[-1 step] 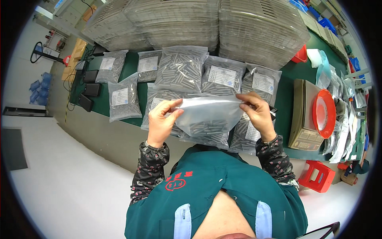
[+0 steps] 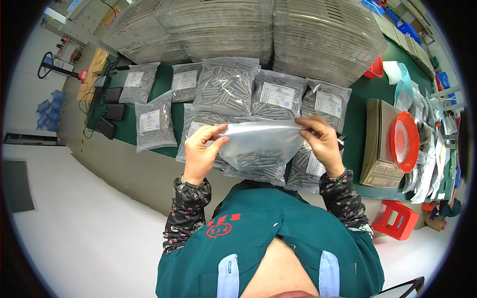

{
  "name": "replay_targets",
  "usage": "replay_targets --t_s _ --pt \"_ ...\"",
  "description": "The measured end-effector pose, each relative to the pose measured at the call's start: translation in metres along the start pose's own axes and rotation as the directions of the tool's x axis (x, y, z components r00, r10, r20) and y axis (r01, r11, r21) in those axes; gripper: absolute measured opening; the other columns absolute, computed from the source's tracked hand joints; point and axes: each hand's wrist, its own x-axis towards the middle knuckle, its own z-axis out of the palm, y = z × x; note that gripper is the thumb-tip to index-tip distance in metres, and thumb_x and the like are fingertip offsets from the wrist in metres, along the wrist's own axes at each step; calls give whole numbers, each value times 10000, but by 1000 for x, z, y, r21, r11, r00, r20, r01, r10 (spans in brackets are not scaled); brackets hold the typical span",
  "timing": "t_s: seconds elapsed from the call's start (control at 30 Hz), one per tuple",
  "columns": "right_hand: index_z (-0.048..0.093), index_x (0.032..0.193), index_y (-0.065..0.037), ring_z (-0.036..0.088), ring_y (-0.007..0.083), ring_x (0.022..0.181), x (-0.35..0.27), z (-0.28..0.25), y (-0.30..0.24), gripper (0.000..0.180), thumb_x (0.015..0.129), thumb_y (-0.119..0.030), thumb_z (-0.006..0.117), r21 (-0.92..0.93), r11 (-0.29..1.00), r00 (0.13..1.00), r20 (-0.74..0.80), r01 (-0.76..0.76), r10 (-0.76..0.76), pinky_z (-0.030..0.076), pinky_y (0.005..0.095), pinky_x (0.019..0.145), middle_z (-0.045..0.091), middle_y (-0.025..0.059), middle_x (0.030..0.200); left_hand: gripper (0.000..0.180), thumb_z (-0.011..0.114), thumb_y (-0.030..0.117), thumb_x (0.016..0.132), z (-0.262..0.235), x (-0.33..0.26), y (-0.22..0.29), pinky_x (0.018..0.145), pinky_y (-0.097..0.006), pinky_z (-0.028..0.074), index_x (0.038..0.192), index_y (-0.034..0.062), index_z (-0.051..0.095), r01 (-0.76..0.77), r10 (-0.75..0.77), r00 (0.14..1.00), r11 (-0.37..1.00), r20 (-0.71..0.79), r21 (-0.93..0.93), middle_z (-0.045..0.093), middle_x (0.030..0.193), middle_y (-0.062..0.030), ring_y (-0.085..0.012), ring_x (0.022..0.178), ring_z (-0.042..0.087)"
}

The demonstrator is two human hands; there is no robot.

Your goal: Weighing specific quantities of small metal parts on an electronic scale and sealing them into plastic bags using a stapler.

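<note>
A clear plastic bag (image 2: 263, 144) of grey metal pins is stretched between my hands near the table's front edge. My left hand (image 2: 202, 149) pinches its upper left corner between thumb and fingers. At the upper right corner, my right hand (image 2: 323, 141) has the same pinching hold. Beneath and beside it lie more filled bags; one at the left (image 2: 191, 119) is partly covered by my left hand, and a labelled one at the right (image 2: 310, 164) sits below my right hand. Just beyond, a large bag of pins (image 2: 226, 84) lies next to a labelled bag (image 2: 279, 93).
Tall plastic-wrapped stacks of trays (image 2: 218, 35) line the back of the green table (image 2: 354, 149). On the right stand a cardboard box (image 2: 380, 144) and a red round dish (image 2: 412, 141). Black boxes (image 2: 115, 111) with cables are at the left. A red stool (image 2: 396, 220) is below right.
</note>
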Motion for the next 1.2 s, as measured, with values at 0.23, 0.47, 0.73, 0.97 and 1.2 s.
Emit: replay_targets --t_s 0.23,0.47,0.73,0.97,1.2 --pt "621 834 -26 524 168 638 -6 0 -9 200 652 55 603 -311 943 989 -43 121 -141 429 227 587 514 55 696 155 643 -11 665 -2 0 9 573 -214 416 818 -16 614 -159 163 987 968 -6 194 547 694 -45 -106 607 502" --pt "594 831 0 526 127 695 -1 -4 10 122 709 8 590 58 994 995 58 -87 84 417 210 643 511 39 699 87 619 40 724 -6 7 -7 562 -199 391 742 9 539 95 -93 987 995 131 -7 501 677 4 -79 618 487" --pt "565 840 23 480 77 730 -5 8 24 90 782 -30 521 442 876 975 -15 -191 220 375 196 670 565 34 800 115 554 47 787 -6 5 -10 610 -176 360 886 37 498 260 -224 965 870 135 -418 458 658 37 -36 657 436" --pt "586 895 16 480 94 753 -3 8 7 159 793 -31 474 210 956 979 12 -203 205 368 212 703 568 24 795 143 432 -24 760 -3 7 -6 680 -210 373 793 0 569 277 -244 955 937 169 -212 545 780 -9 -80 710 475" --pt "587 982 11 457 94 747 -5 1 7 263 730 -33 526 219 947 969 138 -233 206 359 208 690 536 25 824 208 513 5 744 -3 5 4 720 -217 406 942 -30 570 412 -369 906 880 206 -236 577 884 -49 -94 788 519"
